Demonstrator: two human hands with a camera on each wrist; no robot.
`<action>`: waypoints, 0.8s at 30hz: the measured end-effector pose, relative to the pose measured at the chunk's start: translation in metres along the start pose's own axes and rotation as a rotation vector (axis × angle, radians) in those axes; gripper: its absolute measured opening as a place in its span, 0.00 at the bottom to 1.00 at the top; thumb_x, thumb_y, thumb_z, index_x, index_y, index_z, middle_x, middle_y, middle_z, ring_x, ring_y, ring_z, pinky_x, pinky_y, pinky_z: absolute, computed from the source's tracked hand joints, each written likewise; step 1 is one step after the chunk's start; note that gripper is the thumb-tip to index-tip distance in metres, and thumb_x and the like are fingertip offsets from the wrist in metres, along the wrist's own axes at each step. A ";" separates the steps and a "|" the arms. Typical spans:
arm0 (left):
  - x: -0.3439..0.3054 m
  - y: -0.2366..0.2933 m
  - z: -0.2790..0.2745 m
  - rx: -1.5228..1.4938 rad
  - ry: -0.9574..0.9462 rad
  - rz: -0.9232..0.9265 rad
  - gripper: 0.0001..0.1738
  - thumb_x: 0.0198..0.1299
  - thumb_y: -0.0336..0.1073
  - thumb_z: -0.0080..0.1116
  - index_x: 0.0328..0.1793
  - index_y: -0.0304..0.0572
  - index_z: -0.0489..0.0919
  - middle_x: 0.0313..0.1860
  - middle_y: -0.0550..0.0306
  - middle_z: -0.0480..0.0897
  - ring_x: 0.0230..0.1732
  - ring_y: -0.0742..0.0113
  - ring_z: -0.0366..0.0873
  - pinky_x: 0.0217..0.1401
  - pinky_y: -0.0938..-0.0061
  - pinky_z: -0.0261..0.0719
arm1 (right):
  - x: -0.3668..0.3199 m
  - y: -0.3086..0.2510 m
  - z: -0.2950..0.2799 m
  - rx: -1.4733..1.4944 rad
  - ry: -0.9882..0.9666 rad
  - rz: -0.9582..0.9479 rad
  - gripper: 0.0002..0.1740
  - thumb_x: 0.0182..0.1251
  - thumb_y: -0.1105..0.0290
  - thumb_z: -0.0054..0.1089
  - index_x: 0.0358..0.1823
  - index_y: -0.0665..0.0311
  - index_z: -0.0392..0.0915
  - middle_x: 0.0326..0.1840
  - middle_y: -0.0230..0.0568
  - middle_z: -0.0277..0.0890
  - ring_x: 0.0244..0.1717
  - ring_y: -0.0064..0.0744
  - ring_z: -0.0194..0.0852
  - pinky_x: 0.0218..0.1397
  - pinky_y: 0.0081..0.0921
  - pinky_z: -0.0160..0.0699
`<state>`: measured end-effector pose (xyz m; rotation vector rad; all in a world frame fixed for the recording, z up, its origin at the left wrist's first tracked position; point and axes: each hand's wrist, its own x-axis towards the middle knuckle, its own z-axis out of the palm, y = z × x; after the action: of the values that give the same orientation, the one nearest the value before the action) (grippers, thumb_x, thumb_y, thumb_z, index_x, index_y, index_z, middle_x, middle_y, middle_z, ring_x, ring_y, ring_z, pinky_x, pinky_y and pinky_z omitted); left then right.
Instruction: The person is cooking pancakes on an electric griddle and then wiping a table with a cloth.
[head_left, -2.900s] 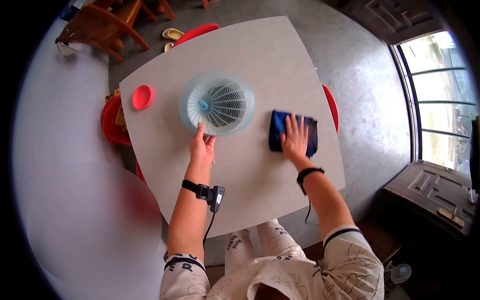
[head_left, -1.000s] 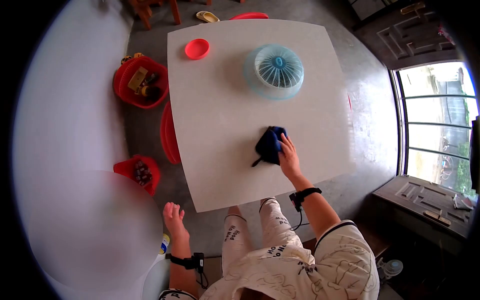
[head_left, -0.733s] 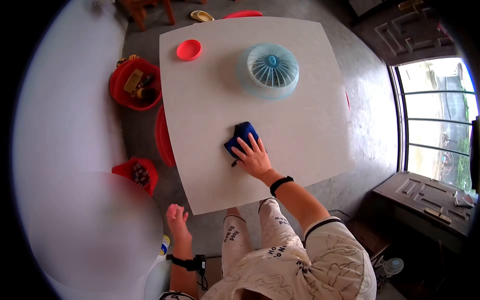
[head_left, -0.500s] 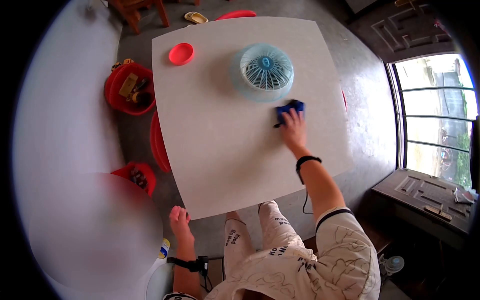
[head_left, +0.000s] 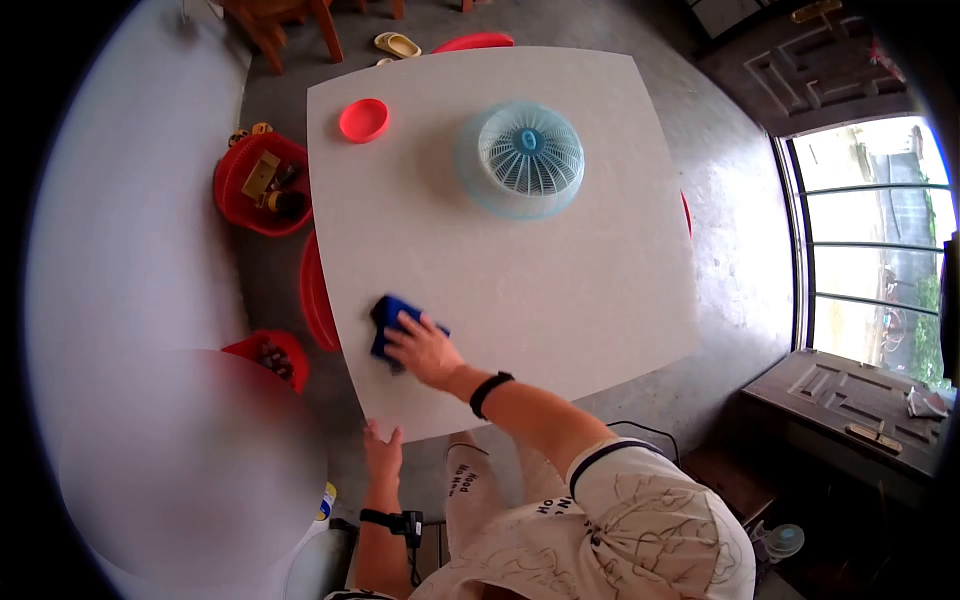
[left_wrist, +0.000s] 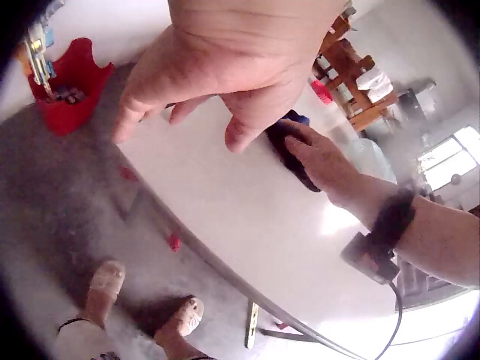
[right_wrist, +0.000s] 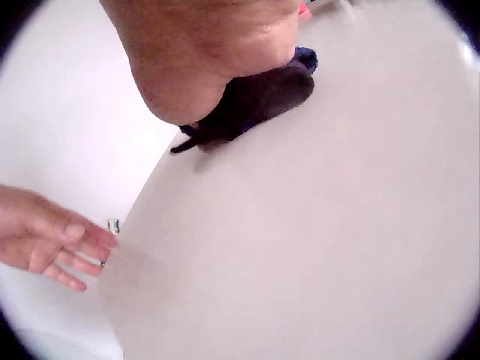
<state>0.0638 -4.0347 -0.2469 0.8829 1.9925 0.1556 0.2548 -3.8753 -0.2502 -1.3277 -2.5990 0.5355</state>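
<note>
My right hand [head_left: 424, 352] presses a dark blue cloth [head_left: 392, 312] onto the light grey table [head_left: 520, 300], near its front left corner. The fingers lie spread across the cloth, and a small dark strap or loop sticks out from it in the right wrist view. My left hand [head_left: 383, 452] is at the table's front left corner, fingers loosely extended, holding nothing. The left wrist view shows this left hand [left_wrist: 232, 75] large at the top, with the cloth [left_wrist: 289, 154] under the other hand beyond it.
A light blue plastic basket with a slatted dome [head_left: 530, 160] stands toward the back of the table. A red bowl [head_left: 364, 120] sits at the back left. Red chairs [head_left: 318, 290] and a red tub of toys [head_left: 262, 185] are along the left side.
Earlier the left hand held the basket's rim; now it has let go and is at the front left corner. The right hand has swept the cloth about the table, lately toward the front left.
</note>
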 end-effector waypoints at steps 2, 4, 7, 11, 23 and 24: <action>0.007 -0.003 0.003 0.013 -0.015 -0.007 0.39 0.53 0.45 0.60 0.66 0.29 0.61 0.68 0.34 0.58 0.70 0.44 0.54 0.69 0.62 0.55 | -0.019 0.002 0.003 0.127 0.007 -0.077 0.19 0.59 0.68 0.50 0.53 0.46 0.75 0.65 0.27 0.63 0.70 0.39 0.50 0.69 0.42 0.54; 0.008 -0.012 0.003 -0.013 -0.017 -0.007 0.40 0.52 0.44 0.61 0.67 0.29 0.60 0.67 0.35 0.60 0.68 0.44 0.57 0.68 0.62 0.57 | -0.041 0.042 0.000 0.087 -0.037 0.003 0.19 0.60 0.67 0.48 0.53 0.45 0.75 0.65 0.26 0.63 0.71 0.38 0.49 0.70 0.42 0.53; 0.003 0.002 -0.003 -0.047 -0.023 0.043 0.38 0.54 0.39 0.60 0.68 0.29 0.58 0.65 0.42 0.65 0.65 0.52 0.64 0.64 0.68 0.63 | -0.075 0.117 -0.043 -0.083 -0.002 0.247 0.18 0.59 0.69 0.49 0.50 0.47 0.76 0.62 0.28 0.67 0.69 0.39 0.53 0.67 0.40 0.57; -0.003 0.021 -0.011 0.004 -0.016 0.031 0.39 0.54 0.39 0.60 0.69 0.30 0.57 0.65 0.42 0.65 0.65 0.53 0.65 0.64 0.68 0.63 | -0.106 0.206 -0.087 -0.235 0.253 0.611 0.19 0.54 0.72 0.55 0.49 0.53 0.75 0.58 0.33 0.70 0.64 0.42 0.60 0.61 0.40 0.63; 0.000 0.021 -0.010 0.100 -0.050 0.090 0.45 0.49 0.48 0.61 0.68 0.30 0.57 0.64 0.37 0.66 0.65 0.45 0.63 0.61 0.62 0.68 | -0.104 0.101 -0.047 -0.100 -0.123 -0.046 0.20 0.58 0.68 0.50 0.54 0.50 0.73 0.67 0.31 0.61 0.71 0.43 0.49 0.70 0.42 0.53; -0.001 0.021 -0.008 0.137 -0.048 0.078 0.46 0.49 0.49 0.61 0.69 0.31 0.55 0.65 0.37 0.64 0.66 0.43 0.60 0.62 0.60 0.66 | -0.088 0.114 -0.050 -0.083 -0.092 0.064 0.22 0.58 0.68 0.52 0.56 0.51 0.71 0.68 0.33 0.59 0.72 0.44 0.47 0.71 0.42 0.52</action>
<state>0.0687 -4.0178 -0.2324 1.0428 1.9428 0.0423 0.4078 -3.8735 -0.2479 -1.4497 -2.6874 0.5154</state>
